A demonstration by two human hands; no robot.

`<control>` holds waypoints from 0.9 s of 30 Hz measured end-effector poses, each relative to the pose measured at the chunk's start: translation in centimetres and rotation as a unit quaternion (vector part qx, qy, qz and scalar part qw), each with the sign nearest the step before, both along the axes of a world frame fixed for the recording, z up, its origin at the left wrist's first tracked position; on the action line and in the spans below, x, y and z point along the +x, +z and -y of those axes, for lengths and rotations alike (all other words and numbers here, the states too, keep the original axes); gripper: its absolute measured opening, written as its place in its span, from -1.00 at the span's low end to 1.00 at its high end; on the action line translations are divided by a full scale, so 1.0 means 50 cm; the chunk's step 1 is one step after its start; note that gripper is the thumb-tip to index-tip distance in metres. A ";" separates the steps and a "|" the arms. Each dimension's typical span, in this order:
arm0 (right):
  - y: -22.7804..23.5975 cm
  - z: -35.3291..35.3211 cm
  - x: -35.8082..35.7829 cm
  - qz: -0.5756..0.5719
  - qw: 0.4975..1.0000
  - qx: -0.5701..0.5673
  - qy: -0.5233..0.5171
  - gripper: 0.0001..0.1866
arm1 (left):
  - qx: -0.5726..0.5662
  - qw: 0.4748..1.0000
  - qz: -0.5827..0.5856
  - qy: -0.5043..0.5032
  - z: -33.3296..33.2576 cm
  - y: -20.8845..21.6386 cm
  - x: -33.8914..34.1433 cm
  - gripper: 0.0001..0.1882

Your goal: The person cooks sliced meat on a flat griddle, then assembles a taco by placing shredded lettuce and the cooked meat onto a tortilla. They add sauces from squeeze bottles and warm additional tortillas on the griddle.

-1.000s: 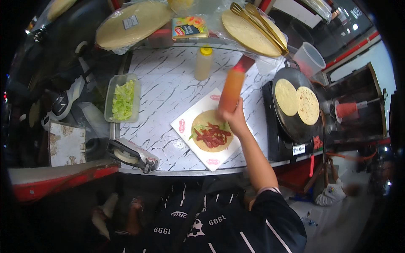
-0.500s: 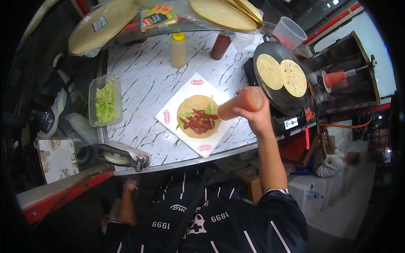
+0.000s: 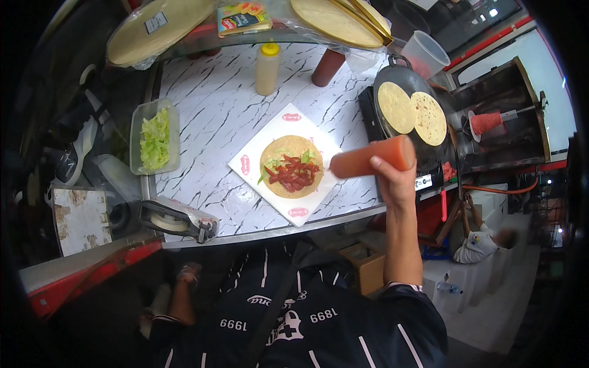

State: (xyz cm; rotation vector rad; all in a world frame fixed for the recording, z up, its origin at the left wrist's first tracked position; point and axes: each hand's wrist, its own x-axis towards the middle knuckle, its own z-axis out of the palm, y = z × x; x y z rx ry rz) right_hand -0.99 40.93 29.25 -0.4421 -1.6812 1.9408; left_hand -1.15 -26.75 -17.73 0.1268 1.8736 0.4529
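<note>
My right hand (image 3: 397,182) is wrapped round an orange-red sauce bottle (image 3: 365,158), which is tipped nearly level with its narrow end pointing left. That end is just right of a tortilla (image 3: 287,145) topped with strips of reddish meat (image 3: 296,176) and shredded lettuce (image 3: 264,176). Under the tortilla, a square sheet of white printed paper (image 3: 248,146) lies cornerwise on the counter. My left hand (image 3: 189,272) hangs low at my side, below the counter edge. It is dim there, and its fingers do not show clearly.
A lettuce tub (image 3: 175,146) and a tape dispenser (image 3: 175,222) stand at the left. A yellow-capped squeeze bottle (image 3: 267,70) and a dark red bottle (image 3: 328,67) stand behind. Two tortillas lie on a black griddle (image 3: 392,75) at right. Another person (image 3: 481,244) is farther right.
My right hand has drawn the sauce bottle to the right, away from the tortilla, and the bottle lies closer to level. The filled tortilla looks the same.
</note>
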 end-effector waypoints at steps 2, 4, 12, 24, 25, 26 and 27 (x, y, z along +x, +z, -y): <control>0.010 0.000 0.003 0.020 0.999 -0.017 0.031 -0.56 | -0.006 0.996 -0.027 -0.090 -0.010 0.010 -0.018 -0.54; 0.016 0.000 0.006 -0.058 0.997 -0.014 -0.044 -0.53 | -0.016 0.936 -0.121 -0.331 -0.019 0.007 -0.038 -0.54; 0.033 0.021 0.002 -0.006 0.999 0.034 0.031 -0.51 | 0.025 0.993 -0.082 0.078 -0.041 -0.045 -0.047 -0.60; 0.032 0.051 -0.022 -0.032 0.998 0.022 0.042 -0.54 | 0.045 0.994 -0.035 0.088 0.001 -0.006 0.010 -0.54; 0.032 0.053 -0.027 -0.036 0.999 0.024 0.027 -0.53 | 0.037 0.992 0.001 0.121 0.006 -0.012 0.015 -0.56; 0.033 0.057 -0.029 -0.041 0.997 0.012 0.059 -0.53 | 0.049 0.993 -0.018 0.110 0.009 -0.018 0.020 -0.57; 0.033 0.060 -0.034 -0.038 0.999 0.022 0.019 -0.53 | 0.059 0.994 -0.035 0.091 0.010 -0.023 0.026 -0.58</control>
